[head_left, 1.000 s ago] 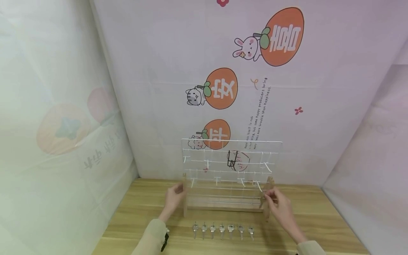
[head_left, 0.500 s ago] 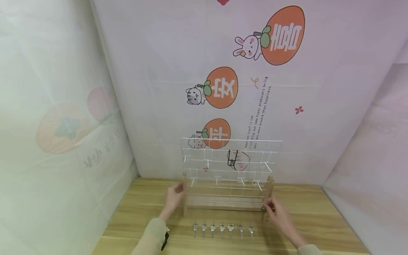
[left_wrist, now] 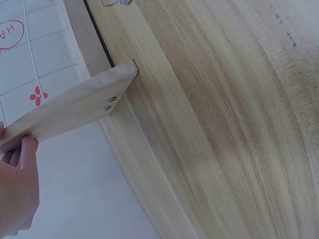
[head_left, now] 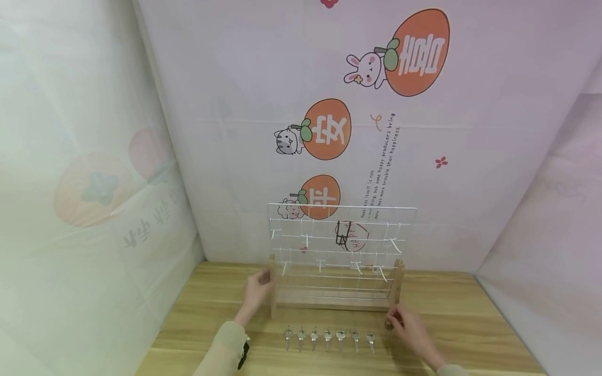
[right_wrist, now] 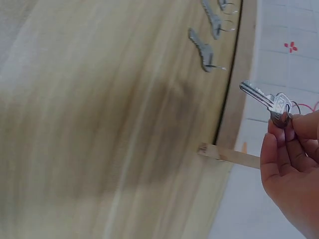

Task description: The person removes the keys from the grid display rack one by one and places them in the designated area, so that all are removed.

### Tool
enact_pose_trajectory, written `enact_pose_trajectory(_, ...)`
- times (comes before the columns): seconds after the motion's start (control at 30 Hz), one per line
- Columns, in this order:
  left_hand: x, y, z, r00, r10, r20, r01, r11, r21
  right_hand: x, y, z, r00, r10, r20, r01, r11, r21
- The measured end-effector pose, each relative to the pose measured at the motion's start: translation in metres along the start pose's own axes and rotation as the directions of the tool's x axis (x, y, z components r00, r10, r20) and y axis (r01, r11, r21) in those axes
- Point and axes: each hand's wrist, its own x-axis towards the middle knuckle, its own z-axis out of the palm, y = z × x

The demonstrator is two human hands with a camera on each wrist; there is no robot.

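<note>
A wire grid rack [head_left: 342, 207] with wooden side posts stands upright at the back of the table. My left hand [head_left: 256, 288] grips its left wooden post [left_wrist: 84, 102], thumb on one side and fingers on the other. In front of the right post, my right hand [head_left: 410, 325] pinches a silver key [right_wrist: 261, 98] by its ring end; the blade points away from the fingers in the right wrist view. Several more silver keys [head_left: 327, 337], each with a small ring, lie in a row on the table before the rack.
White hooks [head_left: 395, 245] jut from the grid, along with one black hook [head_left: 342, 239]. A wooden crossbar [head_left: 331, 307] joins the posts at the bottom. Printed white cloth [head_left: 244, 156] encloses the wooden table [head_left: 470, 324] at the back and sides.
My right hand has moved down from beside the right post toward the table's front, carrying the key. The left hand stays on its post, and the row of keys is unchanged.
</note>
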Motion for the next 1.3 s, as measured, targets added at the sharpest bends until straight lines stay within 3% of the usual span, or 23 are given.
enact_pose_trajectory(0.1,0.0,0.0,0.0,1.0,-0.001,0.005,0.001,1.0,0.002,-0.002,0.004,0.005,1.0,-0.008,0.016,0.007,1.0,0.018)
enact_pose_trajectory(0.2,0.0,-0.001,-0.001,1.0,-0.004,0.008,0.004,1.0,0.012,-0.003,0.009,0.011,0.995,-0.099,0.011,0.099,0.995,-0.005)
enact_pose_trajectory(0.3,0.0,-0.002,-0.001,1.0,-0.01,0.014,0.01,1.0,0.015,-0.005,0.015,0.017,0.978,-0.21,-0.012,0.21,0.977,-0.026)
enact_pose_trajectory(0.37,0.0,-0.002,-0.001,1.0,-0.011,0.017,0.01,1.0,0.012,-0.006,0.019,0.021,0.971,-0.24,-0.012,0.24,0.971,-0.026)
enact_pose_trajectory(0.57,0.001,-0.002,0.0,1.0,-0.002,0.012,0.002,1.0,0.004,-0.007,0.025,0.03,0.992,-0.127,0.027,0.127,0.992,-0.027)
enact_pose_trajectory(0.73,0.001,-0.001,0.0,1.0,0.006,0.001,-0.006,1.0,0.0,-0.006,0.026,0.036,0.996,-0.056,0.063,0.058,0.998,-0.037)
enact_pose_trajectory(0.9,0.0,-0.001,0.0,1.0,0.004,0.005,-0.004,1.0,-0.008,-0.006,0.027,0.042,0.994,-0.111,0.024,0.112,0.992,-0.063)
enact_pose_trajectory(1.13,0.001,-0.004,0.001,1.0,0.016,-0.002,-0.016,1.0,0.004,-0.006,0.035,0.052,0.951,-0.297,-0.081,0.285,0.949,-0.134)
enact_pose_trajectory(1.3,0.002,-0.005,0.001,1.0,0.025,-0.004,-0.025,1.0,0.0,-0.005,0.039,0.056,0.927,-0.362,-0.097,0.343,0.925,-0.166)
